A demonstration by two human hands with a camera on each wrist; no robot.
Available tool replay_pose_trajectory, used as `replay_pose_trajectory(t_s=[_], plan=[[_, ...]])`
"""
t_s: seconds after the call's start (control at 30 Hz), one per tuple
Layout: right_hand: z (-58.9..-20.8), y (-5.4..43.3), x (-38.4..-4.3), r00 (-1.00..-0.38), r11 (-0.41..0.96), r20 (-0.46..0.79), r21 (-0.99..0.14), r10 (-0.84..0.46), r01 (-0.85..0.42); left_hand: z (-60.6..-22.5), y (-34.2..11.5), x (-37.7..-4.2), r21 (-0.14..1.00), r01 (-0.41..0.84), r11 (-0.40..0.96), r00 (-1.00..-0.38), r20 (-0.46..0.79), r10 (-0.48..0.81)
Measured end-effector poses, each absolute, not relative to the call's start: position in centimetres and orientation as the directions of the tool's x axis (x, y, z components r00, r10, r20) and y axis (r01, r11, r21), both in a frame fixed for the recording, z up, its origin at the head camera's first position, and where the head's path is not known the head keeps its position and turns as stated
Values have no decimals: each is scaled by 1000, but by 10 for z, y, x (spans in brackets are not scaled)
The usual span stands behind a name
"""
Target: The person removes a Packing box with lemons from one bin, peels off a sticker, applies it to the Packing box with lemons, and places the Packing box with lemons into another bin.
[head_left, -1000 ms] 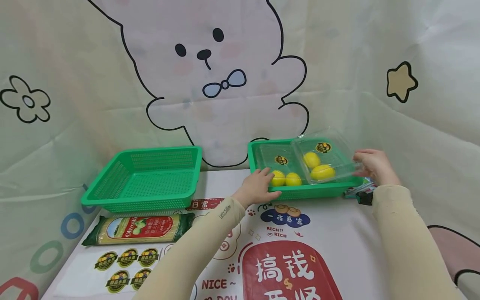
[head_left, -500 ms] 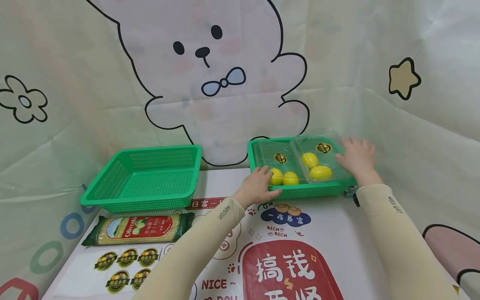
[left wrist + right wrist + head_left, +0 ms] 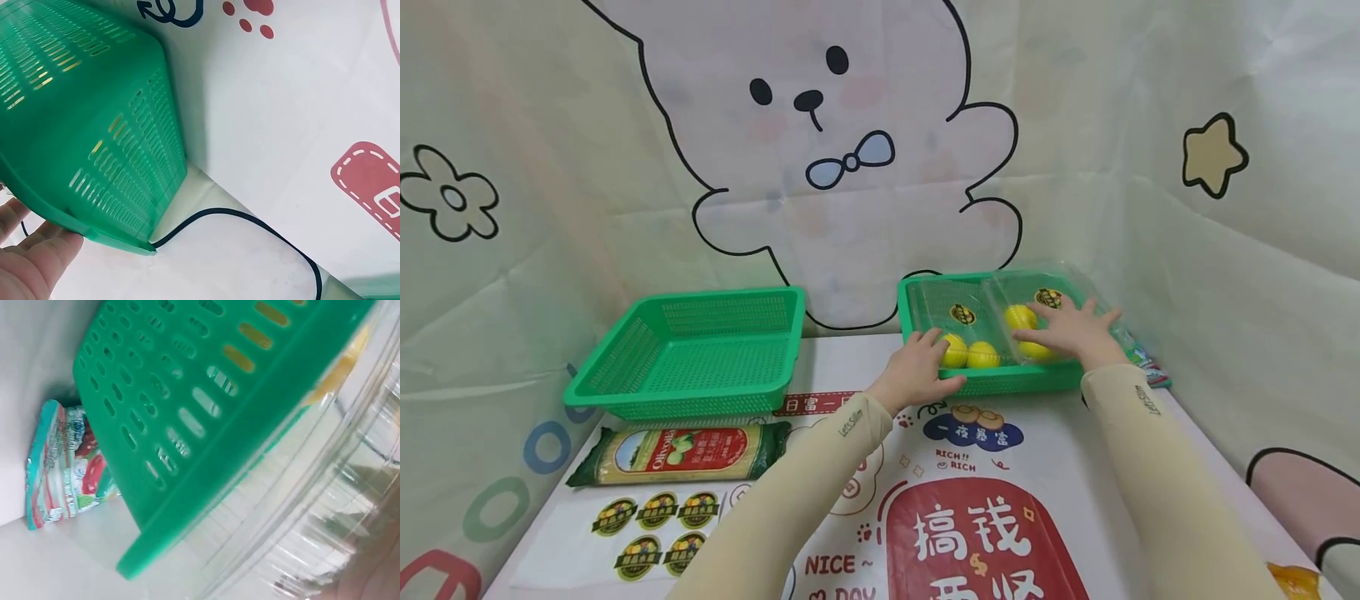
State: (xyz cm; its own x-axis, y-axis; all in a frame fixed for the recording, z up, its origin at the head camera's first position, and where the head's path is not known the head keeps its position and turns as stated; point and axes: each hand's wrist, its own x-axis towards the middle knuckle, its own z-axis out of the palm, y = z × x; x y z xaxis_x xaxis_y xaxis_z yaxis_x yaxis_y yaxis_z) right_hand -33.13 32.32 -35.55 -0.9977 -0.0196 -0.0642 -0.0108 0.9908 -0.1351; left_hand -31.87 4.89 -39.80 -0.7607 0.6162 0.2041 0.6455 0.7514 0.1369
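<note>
Two clear plastic boxes sit side by side in the right green basket [image 3: 1015, 382]. Each box has a round dark sticker on top; the left box [image 3: 934, 302] shows two yellow, lemon-like fruits [image 3: 982, 355], and the right box [image 3: 1006, 287] two more. My left hand [image 3: 916, 371] rests at the basket's front left corner, fingers extended over the rim. In the left wrist view, fingertips [image 3: 65, 244] touch that rim. My right hand [image 3: 1075, 333] lies with fingers spread over the right box's top, partly covering its sticker and a fruit. That box overhangs the basket rim in the right wrist view.
Another green basket [image 3: 700, 358] stands at the back left, with a pack of noodles [image 3: 681, 452] before it. A white sheet with several round stickers [image 3: 657, 510] lies nearer. A colourful packet [image 3: 75, 465] lies beside the right basket. Printed cloth walls enclose the table.
My right hand has moved left from the right box's outer edge onto its top, fingers spreading. The right box has settled lower in the basket. My left hand stays at the rim.
</note>
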Motion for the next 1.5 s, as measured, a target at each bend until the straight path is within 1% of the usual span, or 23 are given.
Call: replay_pose_trajectory(t_s=[0.1, 0.27, 0.53, 0.8, 1.23, 1.5], plan=[[-354, 325, -330, -996, 987, -90, -163, -20, -5, -397, 50, -318, 148, 647, 748, -759, 212, 615], [-356, 328, -326, -992, 985, -124, -175, -19, 3, -397, 53, -315, 142, 661, 737, -747, 223, 626], [-364, 326, -329, -992, 987, -123, -161, 0, 20, -397, 53, -313, 139, 668, 731, -738, 247, 628], [-368, 329, -330, -992, 988, -122, -155, -20, -1, -399, 53, -313, 151, 657, 739, -750, 233, 619], [-373, 325, -331, -995, 989, -99, -148, -17, -3, -405, 50, -317, 168, 665, 728, -743, 254, 620], [-373, 327, -334, -998, 985, -65, -175, -24, -12, -405, 46, -318, 172, 655, 735, -751, 248, 612]])
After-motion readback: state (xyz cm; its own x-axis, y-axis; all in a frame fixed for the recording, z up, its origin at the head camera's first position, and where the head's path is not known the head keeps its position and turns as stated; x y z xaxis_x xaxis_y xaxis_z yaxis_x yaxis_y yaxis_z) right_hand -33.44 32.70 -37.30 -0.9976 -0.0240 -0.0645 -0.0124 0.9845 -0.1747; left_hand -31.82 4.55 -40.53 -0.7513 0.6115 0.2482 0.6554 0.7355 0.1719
